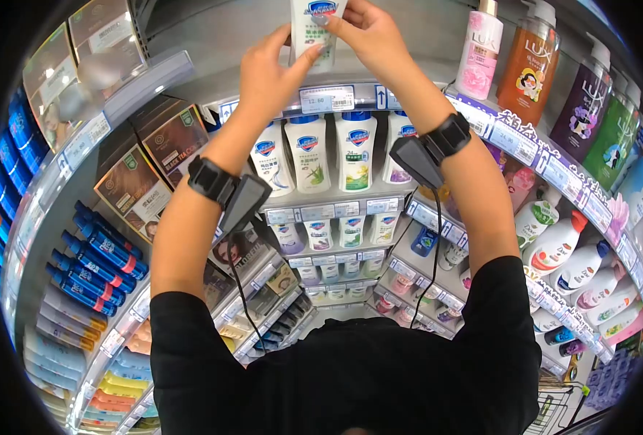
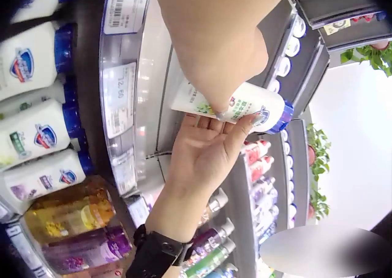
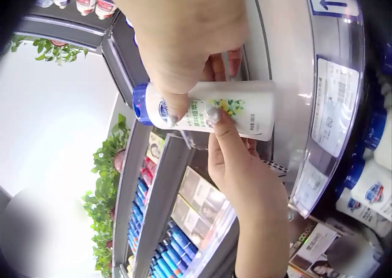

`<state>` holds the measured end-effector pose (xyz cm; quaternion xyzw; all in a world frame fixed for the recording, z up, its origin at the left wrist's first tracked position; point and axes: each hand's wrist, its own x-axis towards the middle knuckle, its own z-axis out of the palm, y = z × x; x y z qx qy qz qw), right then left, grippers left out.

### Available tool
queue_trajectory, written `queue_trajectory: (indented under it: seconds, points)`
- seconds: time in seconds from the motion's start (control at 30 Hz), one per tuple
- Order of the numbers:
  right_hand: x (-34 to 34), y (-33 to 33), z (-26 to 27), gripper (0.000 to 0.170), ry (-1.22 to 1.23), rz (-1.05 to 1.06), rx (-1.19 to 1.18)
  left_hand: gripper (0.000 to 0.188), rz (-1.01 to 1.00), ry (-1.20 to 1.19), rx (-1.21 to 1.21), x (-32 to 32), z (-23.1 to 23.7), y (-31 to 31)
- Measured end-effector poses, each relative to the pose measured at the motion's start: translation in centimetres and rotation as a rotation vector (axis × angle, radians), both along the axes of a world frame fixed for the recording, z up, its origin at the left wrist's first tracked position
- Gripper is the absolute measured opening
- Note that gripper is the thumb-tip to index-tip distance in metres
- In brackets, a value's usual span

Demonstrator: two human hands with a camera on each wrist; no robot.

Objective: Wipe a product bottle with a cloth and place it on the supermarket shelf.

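Note:
Both hands grip one white bottle with a green-and-yellow print, held above a shelf edge at the top of the head view. The left hand pinches its lower part, thumb on the label. The right hand holds it nearer the top, thumb across the front. In the left wrist view the bottle's blue cap sticks out past the right hand. The right wrist view shows the bottle between the left hand and right hand; some fingers are hidden behind it.
Similar white bottles stand on the shelf below, behind a price-tag rail. LUX pump bottles line the curved right shelf. Boxes and blue bottles fill the left side. A wire cart is at lower right.

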<state>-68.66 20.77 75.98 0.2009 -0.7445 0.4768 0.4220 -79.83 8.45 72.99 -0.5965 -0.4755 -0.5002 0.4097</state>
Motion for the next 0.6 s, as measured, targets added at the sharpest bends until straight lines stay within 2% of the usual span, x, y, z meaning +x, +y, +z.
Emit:
queue_trajectory:
  seconds: [0.03,0.23,0.33,0.43,0.53,0.6]
  points:
    - [-1.2,0.7,0.0,0.028,0.04,-0.037,-0.034,0.038,0.002,-0.006,-0.025,-0.5,0.2,0.7]
    - [-3.3,3.3,-0.6,0.024,0.005,-0.052,-0.127,0.038,0.07,-0.111,-0.144,-1.5,-0.3,2.6]
    - [-3.0,3.3,-0.6,0.023,-0.073,-0.08,-0.105,0.04,0.101,-0.178,-0.231,-1.8,-0.2,3.0]
    - [-4.2,3.8,-1.3,0.023,-0.051,-0.042,-0.104,0.042,0.132,-0.211,-0.278,-2.5,-0.6,3.3]
    - [-3.5,3.8,-0.9,0.04,-0.147,-0.31,-0.052,0.042,0.181,-0.229,-0.303,-2.3,-0.3,3.4]
    - [-4.4,4.7,-1.5,0.044,-0.089,-0.376,0.01,0.042,0.2,-0.247,-0.322,-2.1,-0.3,3.3]
